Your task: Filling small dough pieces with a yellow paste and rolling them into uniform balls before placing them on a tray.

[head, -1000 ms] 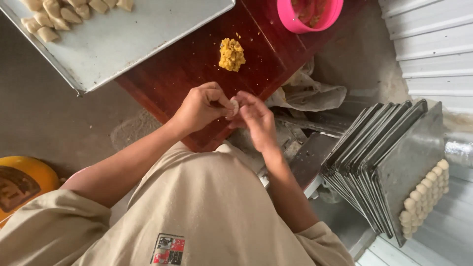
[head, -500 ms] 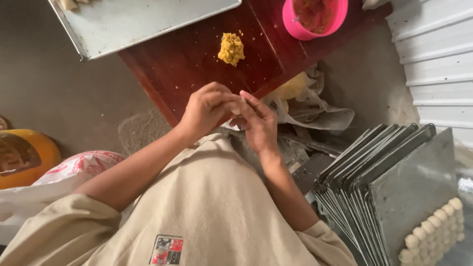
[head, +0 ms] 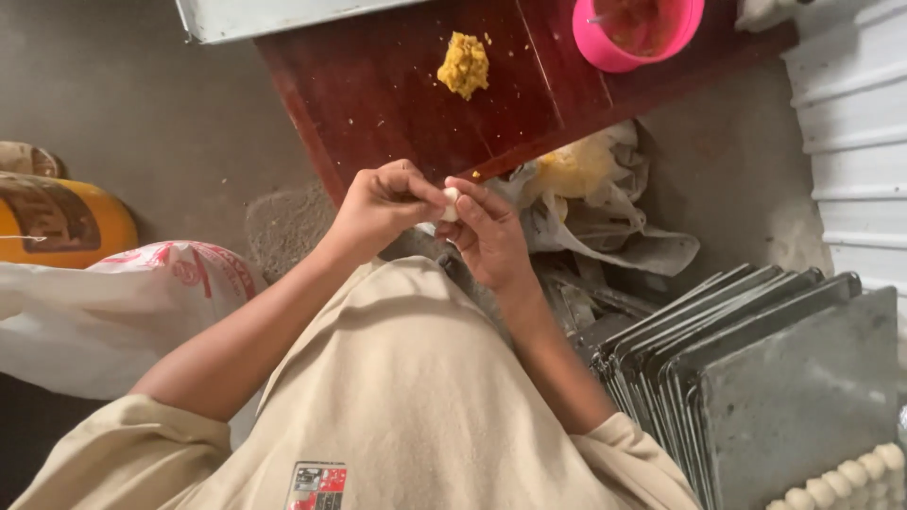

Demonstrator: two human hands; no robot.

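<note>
hands: left hand (head: 383, 203), right hand (head: 487, 231) pinch dough ball (head: 452, 203) | yellow filling (head: 464, 64), maybe crumbly, beyond

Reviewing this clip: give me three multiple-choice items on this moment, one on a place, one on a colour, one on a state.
1. Where does the yellow filling heap lie?
A. on the dark red wooden board
B. in the bowl
C. on the stacked trays

2. What colour is the bowl?
A. blue
B. pink
C. white

3. How is the small dough piece held?
A. lying loose on the floor
B. in the right hand alone
C. pinched between both hands

Key: 1 A, it sits on the wooden board; 2 B, its rim is bright pink; 3 C, left hand and right hand meet on it.
</note>
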